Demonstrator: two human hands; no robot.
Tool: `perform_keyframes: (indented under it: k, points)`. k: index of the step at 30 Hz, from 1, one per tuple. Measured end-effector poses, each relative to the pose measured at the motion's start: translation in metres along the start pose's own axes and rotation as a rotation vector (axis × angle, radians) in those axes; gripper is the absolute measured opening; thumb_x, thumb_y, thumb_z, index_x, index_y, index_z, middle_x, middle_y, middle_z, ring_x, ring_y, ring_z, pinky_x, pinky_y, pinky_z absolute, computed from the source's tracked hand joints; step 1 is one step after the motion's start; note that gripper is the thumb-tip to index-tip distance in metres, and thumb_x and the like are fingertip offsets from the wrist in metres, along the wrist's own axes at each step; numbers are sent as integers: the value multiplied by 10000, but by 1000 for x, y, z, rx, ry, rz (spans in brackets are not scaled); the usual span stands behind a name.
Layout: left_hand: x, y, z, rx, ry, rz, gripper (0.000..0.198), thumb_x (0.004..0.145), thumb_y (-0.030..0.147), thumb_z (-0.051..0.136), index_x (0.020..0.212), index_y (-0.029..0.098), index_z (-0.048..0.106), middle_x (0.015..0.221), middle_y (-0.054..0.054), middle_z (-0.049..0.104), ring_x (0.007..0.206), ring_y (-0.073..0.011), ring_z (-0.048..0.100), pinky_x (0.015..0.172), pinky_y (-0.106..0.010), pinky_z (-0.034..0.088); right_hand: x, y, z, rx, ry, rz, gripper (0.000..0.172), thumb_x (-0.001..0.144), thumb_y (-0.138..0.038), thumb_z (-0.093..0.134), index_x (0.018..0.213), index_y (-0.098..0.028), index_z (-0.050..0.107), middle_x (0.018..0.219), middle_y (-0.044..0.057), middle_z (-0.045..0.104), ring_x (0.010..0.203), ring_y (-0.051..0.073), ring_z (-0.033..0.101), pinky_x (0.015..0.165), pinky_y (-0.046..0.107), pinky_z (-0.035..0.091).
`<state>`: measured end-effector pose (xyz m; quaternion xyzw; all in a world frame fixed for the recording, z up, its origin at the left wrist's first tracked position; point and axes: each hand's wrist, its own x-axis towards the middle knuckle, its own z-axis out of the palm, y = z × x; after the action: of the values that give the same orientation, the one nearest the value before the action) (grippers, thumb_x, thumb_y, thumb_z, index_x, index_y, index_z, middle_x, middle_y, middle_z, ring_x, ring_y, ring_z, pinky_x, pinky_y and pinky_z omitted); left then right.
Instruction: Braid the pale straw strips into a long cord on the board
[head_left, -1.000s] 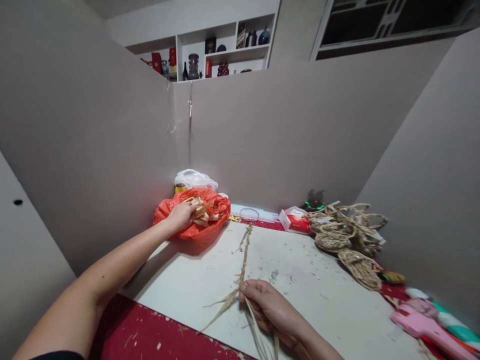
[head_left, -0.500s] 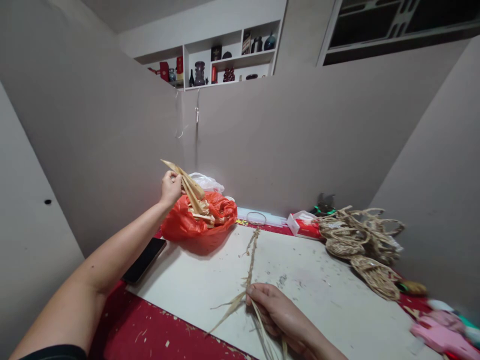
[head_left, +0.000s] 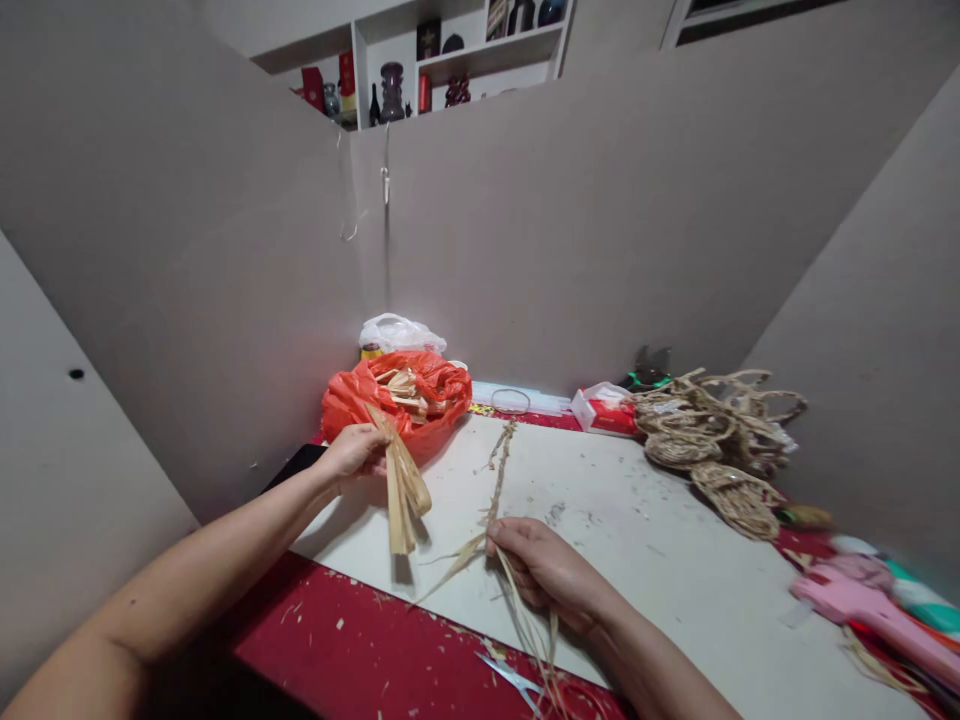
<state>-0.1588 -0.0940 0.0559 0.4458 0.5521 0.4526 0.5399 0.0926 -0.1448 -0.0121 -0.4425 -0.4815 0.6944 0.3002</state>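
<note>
Pinched in my left hand (head_left: pixel 355 452) is a small bundle of dry, straw-coloured husk strips (head_left: pixel 405 490), hanging down over the board's left part. Just behind it sits a red plastic bag (head_left: pixel 352 400) with more pale husk pieces (head_left: pixel 405 388) inside. My right hand (head_left: pixel 544 570) is closed on the near end of a thin braided cord (head_left: pixel 501 470) that runs away across the white board (head_left: pixel 645 600). Loose strands (head_left: pixel 457 570) fan out to the left of the fingers, and others trail below toward the scissors (head_left: pixel 514 682).
Coils of braided rope (head_left: pixel 720 430) lie at the right rear beside a red-and-white tissue pack (head_left: pixel 604 408). A pink glue gun (head_left: pixel 870 605) rests at the right edge. A dark phone (head_left: pixel 296 465) is partly behind my left arm. Scraps dot the red tablecloth (head_left: pixel 360 640).
My left hand has come down and toward me from above the red bag, carrying the husk strips out over the board. The right hand keeps its hold on the cord. The view has tilted downward.
</note>
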Motion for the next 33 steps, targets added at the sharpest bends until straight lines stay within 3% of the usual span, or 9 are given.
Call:
perform_keyframes:
  k: [4, 8, 12, 15, 19, 21, 26, 30, 33]
  points:
    - [-4, -21, -16, 357, -114, -46, 64, 647, 195, 533, 643, 158, 481, 450, 40, 487, 402, -94, 501, 433, -226, 442, -2, -2, 2, -25, 6, -2, 292, 764, -429, 529, 654, -161, 493, 373, -113, 247, 330, 30, 129, 332, 191, 97]
    - [-16, -24, -33, 755, -210, -29, 68, 667, 232, 487, 641, 169, 489, 469, 6, 537, 399, -128, 527, 415, -228, 391, -1, -1, 1, -35, 17, -10, 296, 765, -436, 525, 654, -164, 489, 374, -114, 250, 326, 30, 128, 333, 190, 99]
    - [-30, -12, -38, 1195, 0, 195, 200, 732, 305, 459, 584, 173, 489, 544, -39, 573, 511, -160, 567, 499, -250, 378, 0, 0, 0, -36, 17, 3, 289, 765, -434, 521, 662, -164, 496, 373, -113, 254, 323, 30, 135, 334, 189, 93]
    - [-30, -6, -34, 1411, 211, 373, 237, 765, 406, 478, 758, 182, 557, 673, -70, 625, 664, -212, 604, 587, -276, 383, 0, 0, 0, -39, 12, 7, 290, 765, -432, 521, 655, -166, 491, 373, -114, 252, 329, 29, 129, 336, 189, 90]
    - [-9, -10, -24, 1472, 246, 427, 578, 750, 516, 521, 1218, 191, 421, 785, -98, 656, 772, -249, 621, 658, -289, 391, 0, 0, 0, -44, 19, 5, 302, 767, -445, 519, 659, -164, 491, 374, -115, 246, 329, 29, 129, 336, 187, 93]
    - [8, -12, -21, 1467, 255, 433, 530, 787, 498, 482, 1224, 205, 420, 823, -99, 659, 792, -245, 620, 670, -291, 390, 0, 1, 0, -34, 14, 3, 308, 759, -454, 529, 662, -165, 489, 381, -116, 246, 326, 29, 135, 332, 188, 95]
    - [55, 3, -13, 1340, 333, 556, 235, 876, 310, 357, 965, 219, 555, 799, -59, 650, 754, -192, 610, 668, -264, 382, 4, 4, -2, -31, 14, -3, 316, 763, -465, 526, 657, -170, 482, 374, -118, 245, 312, 29, 132, 323, 190, 93]
    - [89, 29, -5, 1259, 485, 728, 351, 891, 333, 332, 1170, 195, 494, 1028, -102, 630, 951, -206, 579, 792, -283, 392, 5, 4, -3, -21, 1, 3, 316, 785, -460, 512, 666, -169, 487, 360, -116, 244, 303, 30, 120, 316, 195, 77]
    - [117, 39, 1, 1264, 485, 786, 493, 866, 387, 388, 1320, 195, 379, 1314, -134, 474, 1179, -252, 438, 929, -343, 342, 5, 3, -3, -12, -6, 2, 315, 792, -454, 510, 668, -166, 487, 364, -115, 245, 309, 27, 119, 317, 188, 83]
